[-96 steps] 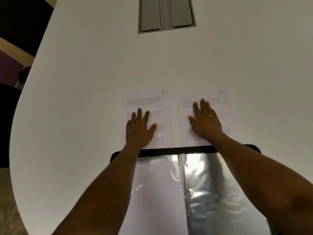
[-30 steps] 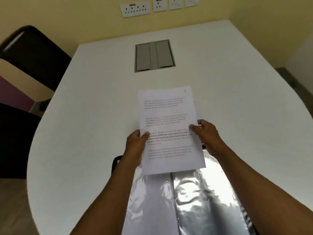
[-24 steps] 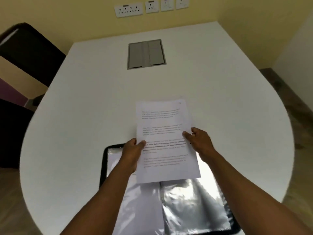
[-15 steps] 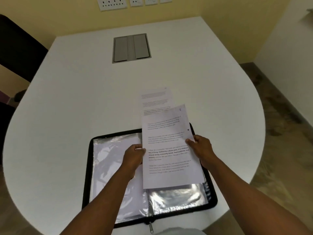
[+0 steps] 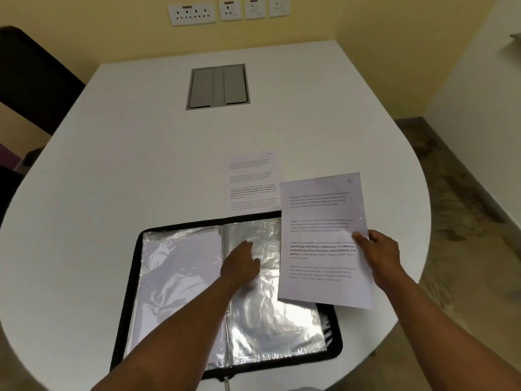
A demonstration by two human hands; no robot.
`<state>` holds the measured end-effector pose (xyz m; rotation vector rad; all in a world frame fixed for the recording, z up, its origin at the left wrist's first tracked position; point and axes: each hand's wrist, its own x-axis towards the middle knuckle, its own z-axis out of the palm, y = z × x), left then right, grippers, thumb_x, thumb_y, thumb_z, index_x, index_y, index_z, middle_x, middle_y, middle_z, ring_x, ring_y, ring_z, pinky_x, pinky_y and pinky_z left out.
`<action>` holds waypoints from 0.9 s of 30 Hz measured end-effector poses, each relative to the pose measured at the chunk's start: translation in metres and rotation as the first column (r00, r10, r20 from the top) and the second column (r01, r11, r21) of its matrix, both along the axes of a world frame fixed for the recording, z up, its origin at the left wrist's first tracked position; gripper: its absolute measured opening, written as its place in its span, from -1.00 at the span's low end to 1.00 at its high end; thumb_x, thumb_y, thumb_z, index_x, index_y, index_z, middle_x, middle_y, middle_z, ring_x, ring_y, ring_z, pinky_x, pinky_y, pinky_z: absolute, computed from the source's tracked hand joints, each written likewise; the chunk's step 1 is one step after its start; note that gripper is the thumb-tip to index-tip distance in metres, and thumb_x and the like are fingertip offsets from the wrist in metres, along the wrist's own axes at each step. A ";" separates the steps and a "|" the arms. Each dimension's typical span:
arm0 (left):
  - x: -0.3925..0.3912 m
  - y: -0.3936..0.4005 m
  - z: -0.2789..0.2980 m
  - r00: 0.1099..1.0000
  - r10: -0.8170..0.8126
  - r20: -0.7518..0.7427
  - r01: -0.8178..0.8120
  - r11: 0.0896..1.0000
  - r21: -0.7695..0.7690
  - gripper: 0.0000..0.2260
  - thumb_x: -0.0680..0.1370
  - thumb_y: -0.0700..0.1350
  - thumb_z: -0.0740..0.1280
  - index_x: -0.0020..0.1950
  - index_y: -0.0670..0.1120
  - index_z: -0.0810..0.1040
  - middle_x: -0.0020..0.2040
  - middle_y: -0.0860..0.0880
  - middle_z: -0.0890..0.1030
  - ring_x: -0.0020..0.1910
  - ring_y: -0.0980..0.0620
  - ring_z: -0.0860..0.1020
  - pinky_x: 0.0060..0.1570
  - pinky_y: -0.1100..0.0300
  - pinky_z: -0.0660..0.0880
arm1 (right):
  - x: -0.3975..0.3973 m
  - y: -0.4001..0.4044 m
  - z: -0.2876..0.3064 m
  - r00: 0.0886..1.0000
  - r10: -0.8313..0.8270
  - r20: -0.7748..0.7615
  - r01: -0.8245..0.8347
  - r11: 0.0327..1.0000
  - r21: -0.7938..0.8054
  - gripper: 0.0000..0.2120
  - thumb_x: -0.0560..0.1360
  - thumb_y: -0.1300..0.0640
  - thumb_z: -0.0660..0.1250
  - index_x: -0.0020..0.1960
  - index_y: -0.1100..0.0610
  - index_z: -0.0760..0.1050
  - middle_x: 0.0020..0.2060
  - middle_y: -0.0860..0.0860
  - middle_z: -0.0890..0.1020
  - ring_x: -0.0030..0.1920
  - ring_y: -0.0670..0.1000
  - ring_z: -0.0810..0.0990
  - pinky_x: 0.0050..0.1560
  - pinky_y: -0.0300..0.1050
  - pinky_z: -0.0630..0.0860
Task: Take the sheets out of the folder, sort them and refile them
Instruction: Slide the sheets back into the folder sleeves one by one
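A white table (image 5: 141, 153) with a grey hatch (image 5: 218, 86); wall sockets (image 5: 228, 11); a dark chair (image 5: 31, 80).

two sheets (image 5: 324, 244), one folder (image 5: 135, 292), two hands (image 5: 241, 266)

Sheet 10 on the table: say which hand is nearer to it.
Left. The left hand rests on the folder's right sleeve, just below sheet 10. The right hand holds sheet 9 off to the right, farther away.
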<state>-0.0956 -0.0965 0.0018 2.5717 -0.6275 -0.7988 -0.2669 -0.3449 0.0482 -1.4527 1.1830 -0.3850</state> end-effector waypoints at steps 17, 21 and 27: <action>0.049 -0.032 -0.037 0.875 -0.310 0.371 0.223 0.940 0.259 -0.50 0.60 0.02 0.23 0.48 -0.11 0.22 0.41 -0.08 0.41 0.34 -0.05 0.42 0.33 0.05 0.31 | 0.044 -0.028 -0.011 0.993 -0.100 0.066 0.094 0.991 0.099 -0.90 0.53 0.17 0.39 0.04 0.14 0.60 -0.11 0.04 0.67 -0.14 0.05 0.64 0.00 -0.04 0.55; 0.051 -0.034 -0.036 0.847 -0.290 0.445 0.206 0.951 0.229 -0.66 0.50 -0.04 0.38 0.23 -0.12 0.50 -0.03 -0.07 0.64 -0.03 -0.09 0.59 0.07 0.04 0.45 | 0.065 -0.031 -0.013 0.992 -0.106 0.067 0.098 0.990 0.104 -0.94 0.53 0.17 0.39 0.00 0.11 0.60 -0.11 0.04 0.67 -0.13 0.06 0.64 0.02 -0.03 0.57; 0.066 -0.042 -0.034 0.875 -0.271 0.402 0.207 0.958 0.196 -0.75 0.40 -0.19 0.39 0.07 -0.08 0.61 -0.11 -0.07 0.62 -0.07 -0.11 0.57 0.04 0.02 0.46 | 0.087 -0.038 -0.020 0.989 -0.129 0.070 0.120 0.986 0.117 -0.98 0.52 0.15 0.41 -0.05 0.07 0.60 -0.07 0.06 0.68 -0.07 0.10 0.65 0.10 0.03 0.58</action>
